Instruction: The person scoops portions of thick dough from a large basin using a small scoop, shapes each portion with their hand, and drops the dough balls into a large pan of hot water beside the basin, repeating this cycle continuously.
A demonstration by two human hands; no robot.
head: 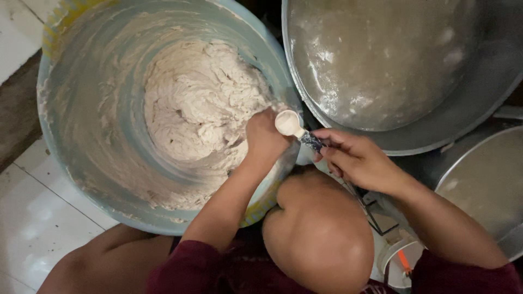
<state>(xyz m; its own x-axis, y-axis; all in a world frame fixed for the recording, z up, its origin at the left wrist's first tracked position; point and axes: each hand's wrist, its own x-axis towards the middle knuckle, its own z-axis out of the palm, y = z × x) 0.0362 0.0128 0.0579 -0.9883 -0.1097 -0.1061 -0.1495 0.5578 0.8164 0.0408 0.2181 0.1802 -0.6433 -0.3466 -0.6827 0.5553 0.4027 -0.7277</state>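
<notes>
The dough [199,100] lies in a pale, lumpy mass inside a big blue-grey tub [81,136], heaped against the wall of the tub from about twelve to four o'clock. The rest of the inner wall is smeared with thin streaks of the same mix. The left hand [263,136] sits at the four o'clock edge of the dough, just inside the rim, its fingers dug down into the mass so that only the back of the hand and the knuckles show; how far the fingers are curled cannot be told. Its forearm runs up from about six o'clock, crossing the near rim of the tub.

Just beside that hand, toward three o'clock, the right hand [357,160] pinches the dark handle of a small spoon [289,124] between thumb and fingertips, the other fingers loosely bent. The round white bowl of the spoon faces up and touches or nearly touches the left hand's knuckles, right over the rim. The right forearm comes in from about four o'clock.

A bare knee [318,228] rises between the two arms at six o'clock. A wide metal pan [381,65] dusted with flour fills the one o'clock corner, and a second metal pan [485,185] lies at three o'clock. White floor tiles [32,218] show at eight o'clock.
</notes>
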